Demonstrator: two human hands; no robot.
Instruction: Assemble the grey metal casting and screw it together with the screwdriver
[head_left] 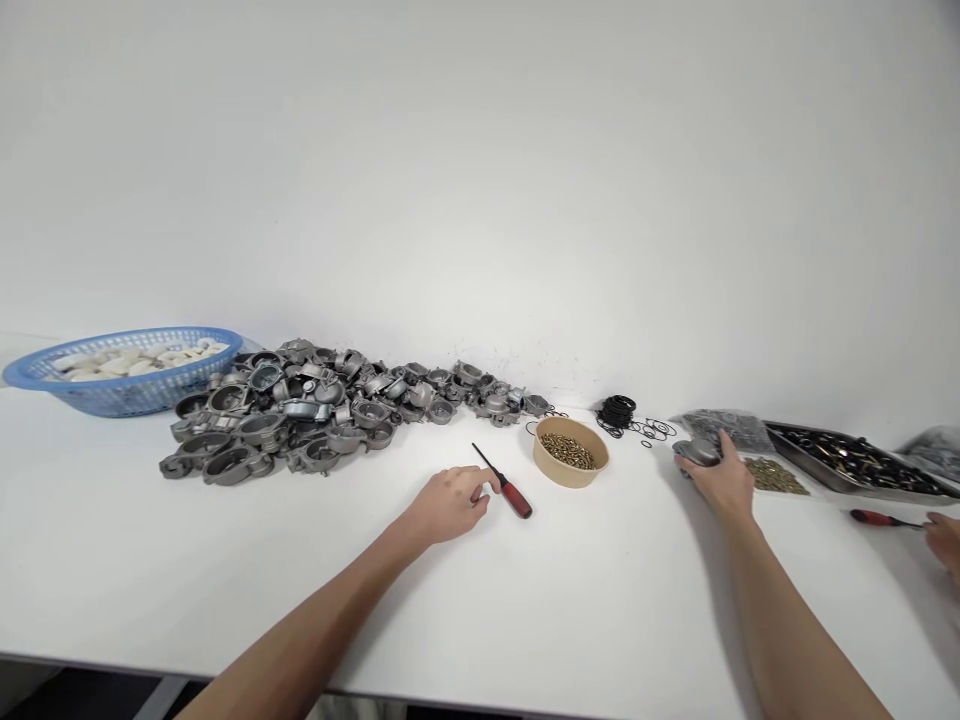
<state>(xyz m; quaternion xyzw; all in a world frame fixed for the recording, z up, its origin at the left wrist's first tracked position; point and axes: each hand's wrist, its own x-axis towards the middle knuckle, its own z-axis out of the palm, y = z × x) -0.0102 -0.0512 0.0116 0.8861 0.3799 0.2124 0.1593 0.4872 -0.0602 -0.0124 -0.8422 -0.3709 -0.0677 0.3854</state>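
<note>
On the white table (225, 560), the left hand (448, 503) lies flat, its fingers loosely curled, the tips just touching the red handle of a screwdriver (504, 482), placed within easy reach. The right hand (721, 478) stretches further out, fingers closed over a grey casting (696, 452). Between them a bowl (571, 465) keeps screws together. Behind it lie black rings (619, 411); left, a heap of castings (315, 410) and a blue basket (120, 385). A co-worker's hand (946, 540) shows at the right edge.

Both bare forearms are stretching forward, spread apart. The left hand (448, 503) is lying palm down with fingers loosely curled; the right hand (721, 479) is cupping downward, fingers bent.
</note>
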